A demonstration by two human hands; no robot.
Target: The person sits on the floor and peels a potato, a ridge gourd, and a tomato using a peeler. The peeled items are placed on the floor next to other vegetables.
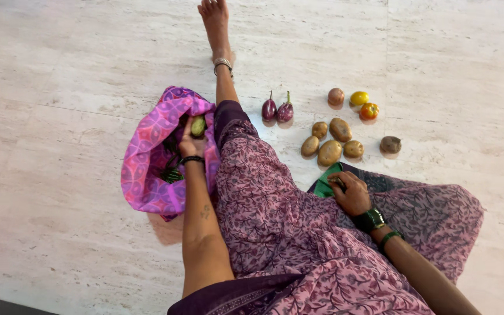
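On the pale stone floor (59, 87), far left: one pink-and-purple patterned cloth bag (147, 157), mouth open, lying against my left thigh. Dark green contents show inside; I cannot tell what kind.

At the bag's mouth: my left hand (191, 143), black band at the wrist, fingers curled closed around one small green vegetable (198, 125), oval, held just above the bag's opening.

Centre: my lap and legs, covered in purple printed fabric (263, 198); one bare foot (216, 23) stretched forward, with a metal anklet (223, 63).

Right of the leg, on the floor: two small purple aubergines (277, 109), side by side, touching, stems up.

Further right, nearer row: five brown potatoes (329, 143) in a loose cluster, some touching.

Behind them: one reddish-brown round item (336, 96), one yellow tomato (359, 98), one orange-red tomato (369, 111), the two tomatoes just beside each other.

Apart to the right: one dark brown lumpy item (390, 144), alone.

On my right knee: my right hand (351, 192), green bangles at the wrist, fingers bent down onto a green cloth edge (325, 185). Something small may sit under the fingers; I cannot tell whether they hold anything.
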